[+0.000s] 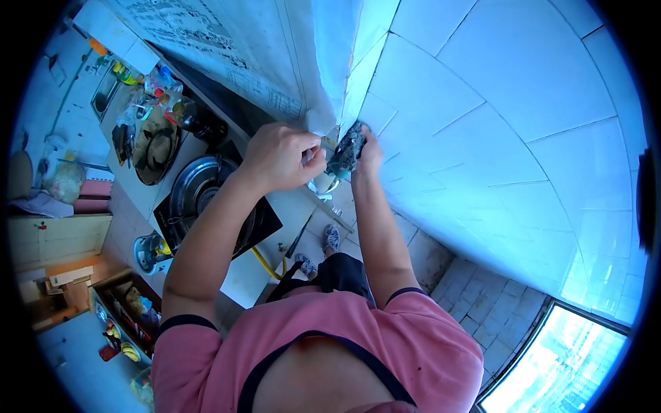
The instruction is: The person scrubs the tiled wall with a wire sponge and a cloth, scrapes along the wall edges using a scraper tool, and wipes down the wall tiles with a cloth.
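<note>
My left hand (284, 157) is closed in a fist at the lower corner of a pale sheet with dark print (275, 62). A bit of whitish material shows between its thumb and fingers, and the sheet's corner bends down to it. My right hand (370, 153) grips a dark grey, rough-looking scrubbing cloth (350, 146) against the edge of the tiled wall (482, 144). A greenish part hangs below the cloth; I cannot make out what it is. Both hands are close together where the sheet meets the tiles.
Below my left arm is a counter with a metal pan (200, 189) on a black stove (265, 224). A wok (155, 148) and dark bottles (196, 120) stand farther left. A yellow hose (265, 263) runs by the counter edge. At lower right is a bright window (558, 365).
</note>
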Available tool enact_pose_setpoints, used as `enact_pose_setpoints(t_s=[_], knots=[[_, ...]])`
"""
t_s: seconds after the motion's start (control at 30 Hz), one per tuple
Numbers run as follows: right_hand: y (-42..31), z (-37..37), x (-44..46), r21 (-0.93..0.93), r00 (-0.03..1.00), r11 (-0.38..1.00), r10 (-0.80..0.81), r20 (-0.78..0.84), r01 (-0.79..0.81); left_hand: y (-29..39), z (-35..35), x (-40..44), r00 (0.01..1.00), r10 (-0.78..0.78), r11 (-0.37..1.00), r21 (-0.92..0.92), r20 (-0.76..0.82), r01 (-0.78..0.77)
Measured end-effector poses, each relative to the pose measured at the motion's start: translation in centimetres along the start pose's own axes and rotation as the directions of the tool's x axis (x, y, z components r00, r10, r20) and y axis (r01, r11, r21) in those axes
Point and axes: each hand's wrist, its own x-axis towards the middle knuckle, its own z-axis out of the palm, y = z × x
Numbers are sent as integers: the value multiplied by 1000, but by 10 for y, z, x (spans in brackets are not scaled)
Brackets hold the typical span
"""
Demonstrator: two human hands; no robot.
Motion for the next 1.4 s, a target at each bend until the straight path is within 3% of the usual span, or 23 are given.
enact_pose_setpoints(t_s=[0.07,0.1,0.17,0.2,0.23,0.3,0.37,0.43,0.5,0.6,0.73,0.8,0.9,0.93,0.97,1.07,1.13,1.17,1.23,1.27,1.4], knots=[[-13,11,-6,183,973,983,-73,221,32,-4,4,1,999,15,1000,-7,-35,-15],[-10,5,-8,180,976,983,-65,205,28,-1,4,-1,1000,9,1000,-17,-22,-9],[-10,6,-6,-68,986,989,-119,118,128,0,2,2,999,5,1000,30,-34,-4],[-5,4,-2,-121,992,989,-79,96,91,-2,2,5,999,11,999,36,-42,-9],[6,-4,7,-119,993,989,-76,91,87,-2,2,3,999,1,1000,10,-37,-1],[19,-2,22,67,996,994,85,-19,-84,-3,0,3,999,2,1000,-1,-41,-2],[7,-2,20,82,991,988,125,48,-128,-1,1,2,1000,-12,1000,-23,-9,12],[-12,4,7,122,946,983,97,311,-141,-1,1,3,999,9,1000,-22,-36,-10],[-13,4,0,131,958,980,113,264,-151,0,3,2,997,34,999,-20,-67,-35],[4,-8,23,-106,986,994,35,166,-18,-1,1,1,1000,8,1000,-22,-27,-8],[7,-4,13,38,999,999,37,21,-38,0,1,1,1000,11,1000,-9,-26,-11],[-19,12,-6,157,962,987,-10,274,-35,-3,-2,6,1000,11,1000,21,-23,-10],[-42,22,-31,166,922,983,2,386,-72,1,2,2,999,14,999,-29,-51,-15],[-27,16,-15,207,930,976,-13,368,-68,2,1,3,1000,-2,1000,-10,-31,2],[-16,9,1,106,952,994,-33,304,1,3,-1,4,1000,-22,1000,10,-9,22],[19,-14,31,69,977,993,80,198,-95,1,1,3,999,-17,1000,2,-34,17],[34,-20,49,69,992,990,123,30,-125,1,2,3,999,-25,1000,-1,-23,25],[34,-20,51,70,991,989,125,38,-127,0,1,3,999,-37,999,-7,-6,37],[10,-6,28,78,974,992,75,215,-94,-2,2,2,999,-28,1000,-7,-21,27],[-12,10,1,144,958,975,129,258,-170,-2,3,1,1000,-16,1000,-20,-22,16],[-25,18,-13,118,964,990,38,262,-71,-1,2,2,999,15,1000,-2,-37,-15]])
